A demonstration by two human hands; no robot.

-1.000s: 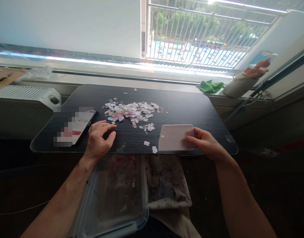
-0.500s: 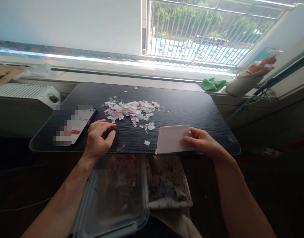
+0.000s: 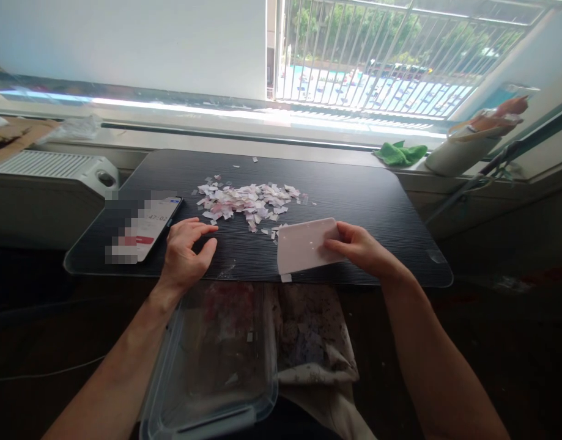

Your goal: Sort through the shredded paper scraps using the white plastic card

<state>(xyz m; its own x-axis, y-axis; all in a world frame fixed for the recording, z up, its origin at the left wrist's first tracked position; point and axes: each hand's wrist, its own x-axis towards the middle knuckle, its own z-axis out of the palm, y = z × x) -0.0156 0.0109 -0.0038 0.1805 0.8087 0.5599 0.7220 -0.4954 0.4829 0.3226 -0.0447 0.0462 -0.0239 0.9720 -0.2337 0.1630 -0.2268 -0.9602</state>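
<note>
My right hand (image 3: pixel 358 247) grips the right end of a flat, pale plastic board (image 3: pixel 303 247) with small holes, thumb on top. The board is tilted over the front part of the dark table (image 3: pixel 381 195). One white paper scrap (image 3: pixel 285 278) shows at its lower edge. My left hand (image 3: pixel 189 250) is held at the front left of the table, thumb and fingers apart, with nothing in it. Ahead of both hands lies a loose pile of small torn paper pieces (image 3: pixel 248 201). Left of my left hand lies a phone (image 3: pixel 147 229), partly blurred out.
A clear plastic bin (image 3: pixel 269 391) stands under the table's front edge, a few scraps inside. Beside it is stained cloth (image 3: pixel 317 373) over my leg. A green cloth (image 3: pixel 400 154) and a pale pot (image 3: pixel 459 153) sit on the sill. A white heater (image 3: pixel 55 174) stands at left.
My right hand has moved the board left and slightly away from me, over where a loose scrap lay. My left hand keeps its pose. The view has shifted slightly.
</note>
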